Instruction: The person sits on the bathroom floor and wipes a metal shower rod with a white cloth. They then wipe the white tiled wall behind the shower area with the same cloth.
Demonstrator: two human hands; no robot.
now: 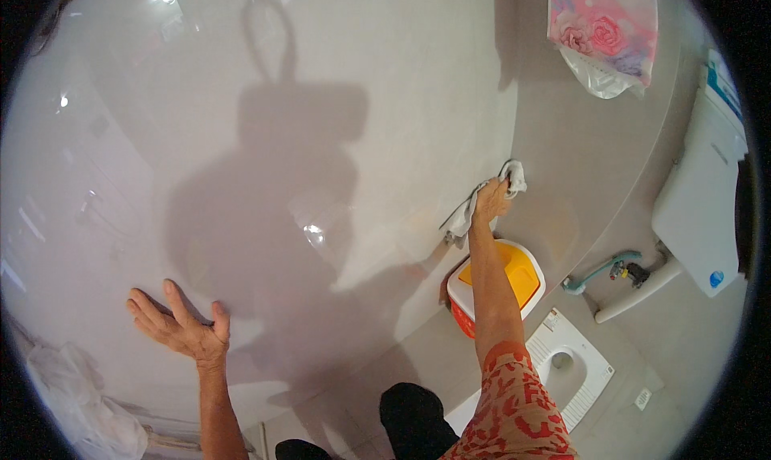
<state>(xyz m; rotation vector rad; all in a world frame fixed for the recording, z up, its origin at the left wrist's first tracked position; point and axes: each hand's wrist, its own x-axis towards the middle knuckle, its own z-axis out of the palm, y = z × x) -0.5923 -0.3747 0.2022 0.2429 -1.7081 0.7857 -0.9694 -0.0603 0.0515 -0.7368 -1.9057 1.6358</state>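
A pale, crumpled cloth (463,217) is bunched in my right hand (491,201), whose fingers are closed round it. The hand presses it against the light tiled wall near the corner where two walls meet. One end of the cloth sticks out beyond my fingers and another hangs down on the left. Over at the lower left, my left hand (183,329) lies on the glossy wall (418,83) with fingers spread and nothing in it.
Below my right forearm stands a trash bin (522,274) with a yellow lid, white rim and red body. A squat toilet (575,359) is set in the floor. At right hang a white cistern (700,195) with pipe and a floral tissue pack (604,34). White plastic sheeting (80,396) lies lower left.
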